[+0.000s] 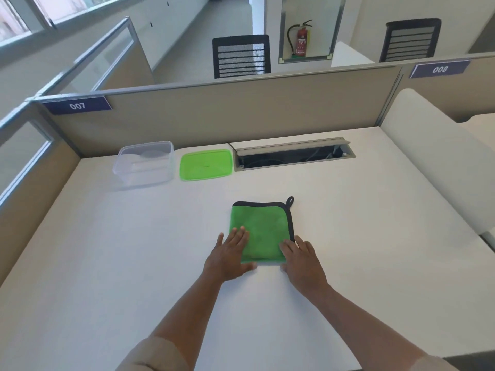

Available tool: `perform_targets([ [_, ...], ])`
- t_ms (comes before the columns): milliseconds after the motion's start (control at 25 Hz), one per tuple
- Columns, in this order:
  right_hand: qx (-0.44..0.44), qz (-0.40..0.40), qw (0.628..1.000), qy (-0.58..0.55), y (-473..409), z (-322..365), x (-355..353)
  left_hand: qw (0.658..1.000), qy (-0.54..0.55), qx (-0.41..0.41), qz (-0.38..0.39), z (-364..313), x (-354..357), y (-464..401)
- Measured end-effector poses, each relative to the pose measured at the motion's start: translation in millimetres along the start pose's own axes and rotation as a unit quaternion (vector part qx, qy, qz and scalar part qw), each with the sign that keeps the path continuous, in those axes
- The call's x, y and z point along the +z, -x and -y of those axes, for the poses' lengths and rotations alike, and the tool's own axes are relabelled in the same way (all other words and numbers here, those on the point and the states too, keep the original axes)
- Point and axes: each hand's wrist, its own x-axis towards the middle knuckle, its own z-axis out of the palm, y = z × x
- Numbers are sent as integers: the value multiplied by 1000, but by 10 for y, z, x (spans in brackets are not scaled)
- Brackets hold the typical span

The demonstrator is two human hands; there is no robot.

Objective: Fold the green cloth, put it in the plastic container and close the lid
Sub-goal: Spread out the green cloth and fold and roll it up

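The green cloth (263, 228), edged in black with a small loop at its far right corner, lies folded into a rectangle in the middle of the white desk (107, 263). My left hand (230, 257) lies flat on its near left corner, fingers spread. My right hand (302, 259) rests flat on its near right corner. Neither hand grips the cloth. The clear plastic container (144, 163) stands open at the back left. Its green lid (205, 164) lies flat on the desk just to the container's right.
An open cable tray (293, 155) is sunk into the desk at the back right of the lid. Beige partition walls (227, 111) close off the back and left. A white rounded panel (439, 167) borders the right side.
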Motion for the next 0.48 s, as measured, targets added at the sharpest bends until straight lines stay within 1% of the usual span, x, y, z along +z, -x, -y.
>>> perform_targets([
  [80,-13,-7,1000,21,-20,-12,7,1000,-17,11,-23,44,-39,2],
  [200,-36,-22,998,49,-91,-40,-16,993,-63,21,-94,60,-31,29],
  [320,-46,-19,997,60,-129,-32,-28,979,-108,56,-161,7,82,84],
  [480,-41,-17,998,47,-113,-5,-21,973,-112,50,-195,-91,12,110],
])
